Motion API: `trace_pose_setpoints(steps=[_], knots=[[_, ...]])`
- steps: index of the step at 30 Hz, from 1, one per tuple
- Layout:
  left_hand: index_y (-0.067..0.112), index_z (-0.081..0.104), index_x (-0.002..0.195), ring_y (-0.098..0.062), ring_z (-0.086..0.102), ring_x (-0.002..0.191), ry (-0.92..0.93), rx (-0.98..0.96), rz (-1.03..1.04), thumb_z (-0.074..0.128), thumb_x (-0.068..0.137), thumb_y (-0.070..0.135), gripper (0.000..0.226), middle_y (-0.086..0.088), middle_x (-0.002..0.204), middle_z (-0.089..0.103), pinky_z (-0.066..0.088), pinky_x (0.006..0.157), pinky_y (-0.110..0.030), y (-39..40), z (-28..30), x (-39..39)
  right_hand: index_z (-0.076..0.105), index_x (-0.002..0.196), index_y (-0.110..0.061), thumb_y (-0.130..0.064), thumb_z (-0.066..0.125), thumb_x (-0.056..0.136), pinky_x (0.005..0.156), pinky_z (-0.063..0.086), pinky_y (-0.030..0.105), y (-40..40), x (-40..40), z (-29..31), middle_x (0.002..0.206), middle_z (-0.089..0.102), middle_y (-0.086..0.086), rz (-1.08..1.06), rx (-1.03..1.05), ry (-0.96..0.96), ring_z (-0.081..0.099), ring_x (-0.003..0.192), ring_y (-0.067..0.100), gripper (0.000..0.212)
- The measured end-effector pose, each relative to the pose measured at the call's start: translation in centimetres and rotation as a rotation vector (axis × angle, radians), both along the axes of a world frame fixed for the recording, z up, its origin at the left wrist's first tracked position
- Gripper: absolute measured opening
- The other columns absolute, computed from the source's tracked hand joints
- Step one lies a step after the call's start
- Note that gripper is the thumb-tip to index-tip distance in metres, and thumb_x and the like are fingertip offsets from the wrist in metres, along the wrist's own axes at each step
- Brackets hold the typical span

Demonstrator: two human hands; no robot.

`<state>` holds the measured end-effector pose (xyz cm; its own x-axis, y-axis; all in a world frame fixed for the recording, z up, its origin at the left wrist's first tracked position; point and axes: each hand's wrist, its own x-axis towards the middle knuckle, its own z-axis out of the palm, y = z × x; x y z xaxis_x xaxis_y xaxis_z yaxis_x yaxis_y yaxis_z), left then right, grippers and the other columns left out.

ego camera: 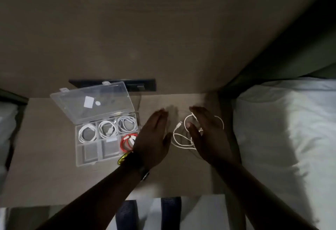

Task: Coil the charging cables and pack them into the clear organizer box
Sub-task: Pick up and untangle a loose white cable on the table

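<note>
the clear box (91, 157) is seen lid-open on the table (54, 180), at its left. white coils are held in three rear compartments, a red cable (125, 143) in the front right one. the left hand (152, 138) is spread flat, empty. the right hand (209, 135) is spread over a loose white cable (179, 138), just beside the box.

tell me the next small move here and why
Probably close the right hand on the loose white cable and start looping it: it lies uncoiled on the table, while the organizer box has two front compartments bare. The left hand hovers open beside it.
</note>
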<state>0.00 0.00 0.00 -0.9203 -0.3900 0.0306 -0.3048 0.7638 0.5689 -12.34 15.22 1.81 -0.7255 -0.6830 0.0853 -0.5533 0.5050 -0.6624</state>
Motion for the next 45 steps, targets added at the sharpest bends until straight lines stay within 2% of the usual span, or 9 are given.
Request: trace_pose_setpoints(steps=[12,22,24,29,31,33,37,41,45], knots=[[0.007,0.071,0.096,-0.033,0.056,0.106,-0.161,-0.003,-0.2,0.056,0.085,0.008,0.019,-0.012,0.104,0.068,0.049,0.086,-0.044,0.6,-4.5,0.6,0.077,0.092,-0.016,-0.007,0.076,0.072,0.091,0.055,0.041,1.9,2.6,-6.7,0.097,0.074,0.009,0.279,0.322,0.153,0.07,0.097,0.034,0.022],[0.022,0.06,0.078,-0.009,0.054,0.063,0.099,0.705,0.316,0.057,0.091,0.025,0.013,0.006,0.068,0.057,0.042,0.062,-0.029,-2.2,3.2,1.9,0.058,0.089,-0.028,-0.027,0.053,0.099,0.048,0.045,0.025,-0.7,-7.2,4.6,0.064,0.059,-0.01,-0.34,-0.53,-0.308,0.053,0.052,0.003,0.011],[0.023,0.064,0.086,-0.012,0.056,0.068,0.117,0.826,0.384,0.066,0.087,0.017,0.007,0.002,0.073,0.059,0.043,0.063,-0.025,-1.6,3.7,2.1,0.062,0.096,-0.024,-0.028,0.054,0.099,0.057,0.047,0.038,-1.4,-7.9,5.9,0.072,0.06,-0.006,-0.192,-0.427,-0.226,0.058,0.063,0.017,0.009],[0.026,0.033,0.147,-0.005,0.048,0.127,0.304,0.683,0.337,0.083,0.071,0.019,0.092,0.007,0.145,0.038,0.048,0.096,-0.018,-1.4,5.5,0.3,0.068,0.1,-0.037,-0.038,0.055,0.094,0.074,0.05,0.024,-2.4,-4.5,6.6,0.089,0.068,-0.022,0.312,-0.149,-0.205,0.066,0.083,0.001,0.015],[0.02,0.046,0.141,-0.003,0.043,0.133,0.301,0.562,0.177,0.076,0.081,0.017,0.068,0.006,0.144,0.046,0.041,0.106,-0.023,-2.1,5.8,-0.4,0.073,0.1,-0.03,-0.031,0.058,0.098,0.076,0.051,0.024,-2.6,-3.2,6.8,0.093,0.07,-0.015,0.473,-0.16,-0.21,0.068,0.085,0.008,0.015],[0.012,0.07,0.111,-0.005,0.06,0.111,0.282,0.558,0.124,0.063,0.092,0.014,0.021,0.005,0.112,0.069,0.046,0.097,-0.031,-2.1,6.0,-0.6,0.072,0.1,-0.029,-0.024,0.061,0.095,0.074,0.049,0.018,-3.0,-2.7,7.7,0.09,0.07,-0.013,0.393,-0.295,-0.29,0.067,0.08,0.005,0.013],[0.011,0.071,0.085,-0.026,0.06,0.065,0.252,0.938,0.3,0.053,0.097,0.015,0.022,0.004,0.057,0.058,0.048,0.066,-0.022,-1.6,5.4,1.1,0.068,0.093,-0.037,-0.016,0.061,0.095,0.075,0.048,0.015,-3.8,-4.5,10.0,0.084,0.069,-0.021,0.035,-0.595,-0.293,0.061,0.081,-0.005,0.022],[0.014,0.072,0.078,-0.018,0.052,0.055,0.132,1.186,0.326,0.062,0.09,0.03,0.023,0.002,0.055,0.054,0.051,0.062,-0.026,-1.4,4.9,3.6,0.065,0.092,-0.027,-0.013,0.059,0.097,0.073,0.051,0.03,-4.1,-6.0,10.1,0.082,0.064,-0.01,-0.187,-0.642,-0.272,0.058,0.078,0.005,0.017],[0.004,0.065,0.077,-0.013,0.05,0.055,0.012,1.212,0.261,0.06,0.09,0.016,0.018,-0.015,0.069,0.054,0.048,0.059,-0.028,-0.4,4.5,4.8,0.062,0.091,-0.023,-0.011,0.056,0.099,0.06,0.05,0.01,-4.0,-6.5,9.4,0.072,0.066,-0.021,-0.369,-0.719,-0.306,0.058,0.069,-0.009,0.016]])
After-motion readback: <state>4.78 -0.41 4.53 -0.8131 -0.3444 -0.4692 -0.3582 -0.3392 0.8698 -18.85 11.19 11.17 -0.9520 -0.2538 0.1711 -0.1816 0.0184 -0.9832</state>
